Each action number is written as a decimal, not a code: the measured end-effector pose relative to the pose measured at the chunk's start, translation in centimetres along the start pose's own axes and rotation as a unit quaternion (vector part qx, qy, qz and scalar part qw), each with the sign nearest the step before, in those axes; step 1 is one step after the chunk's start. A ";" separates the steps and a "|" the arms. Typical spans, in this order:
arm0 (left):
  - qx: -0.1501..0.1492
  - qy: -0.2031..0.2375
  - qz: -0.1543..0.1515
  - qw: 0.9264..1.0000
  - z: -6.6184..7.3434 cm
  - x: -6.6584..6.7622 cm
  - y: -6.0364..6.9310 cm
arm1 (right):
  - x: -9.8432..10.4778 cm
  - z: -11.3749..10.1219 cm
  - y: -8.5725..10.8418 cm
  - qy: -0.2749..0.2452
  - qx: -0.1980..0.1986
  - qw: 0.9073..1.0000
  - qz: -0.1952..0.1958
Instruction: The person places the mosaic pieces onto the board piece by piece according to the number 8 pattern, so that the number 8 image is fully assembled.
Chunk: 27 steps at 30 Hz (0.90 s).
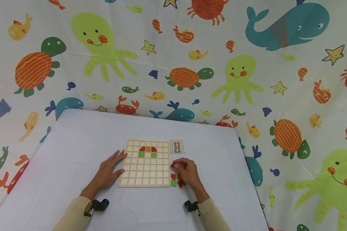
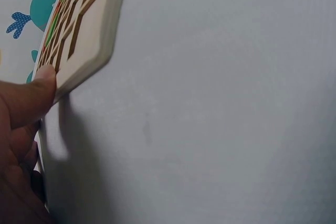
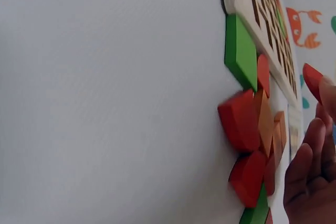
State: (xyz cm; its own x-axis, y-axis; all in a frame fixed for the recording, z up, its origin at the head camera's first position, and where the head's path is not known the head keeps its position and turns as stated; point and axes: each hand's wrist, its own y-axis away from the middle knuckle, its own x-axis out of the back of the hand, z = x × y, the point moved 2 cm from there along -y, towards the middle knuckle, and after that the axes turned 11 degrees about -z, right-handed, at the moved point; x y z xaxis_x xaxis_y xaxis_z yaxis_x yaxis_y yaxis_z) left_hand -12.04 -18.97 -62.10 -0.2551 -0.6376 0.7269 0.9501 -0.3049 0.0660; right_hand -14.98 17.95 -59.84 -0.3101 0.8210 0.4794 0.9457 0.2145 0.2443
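Note:
A wooden grid board (image 1: 144, 173) lies on the table, holding two red quarter-round pieces (image 1: 154, 149) with an orange square (image 1: 148, 149) between them and two green squares (image 1: 141, 154) below. My left hand (image 1: 107, 171) rests at the board's left edge, fingers spread and relaxed; its thumb touches the board (image 2: 94, 45) in the left wrist view. Just off the board's right side, my right hand (image 1: 188, 173) pinches a red piece (image 3: 313, 81) between thumb and finger. Beneath that hand are loose pieces: a green block (image 3: 241, 51), red blocks (image 3: 240, 121) and orange ones (image 3: 264, 121).
A small pattern card (image 1: 177, 147) lies at the board's upper right corner. The white table (image 1: 84, 138) extends around the board, and a cloth (image 1: 167, 41) printed with sea animals hangs behind it. Each wrist wears a black camera.

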 end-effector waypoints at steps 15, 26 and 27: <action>0.010 -0.006 -0.006 1.000 -0.3 -0.1 -0.2 | -4.5 -3.5 -1.6 -0.016 0.109 0.994 -0.025; 0.014 -0.003 -0.006 1.000 -0.5 -0.1 -0.3 | -8.4 -6.2 -2.9 -0.012 0.088 0.996 -0.027; 0.014 -0.003 -0.007 1.000 -0.5 -0.2 -0.3 | -8.7 -6.4 -3.2 -0.006 0.084 0.996 -0.027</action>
State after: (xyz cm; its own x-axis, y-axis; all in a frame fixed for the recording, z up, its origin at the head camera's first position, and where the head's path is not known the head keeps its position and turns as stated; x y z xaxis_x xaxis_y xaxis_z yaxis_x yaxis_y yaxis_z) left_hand -12.38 -19.12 -62.56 -0.2677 -0.6298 0.7292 0.9512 -0.2934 0.0957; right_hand -15.94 6.77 -59.39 -0.3605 0.8123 0.4585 0.9311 0.3429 0.1245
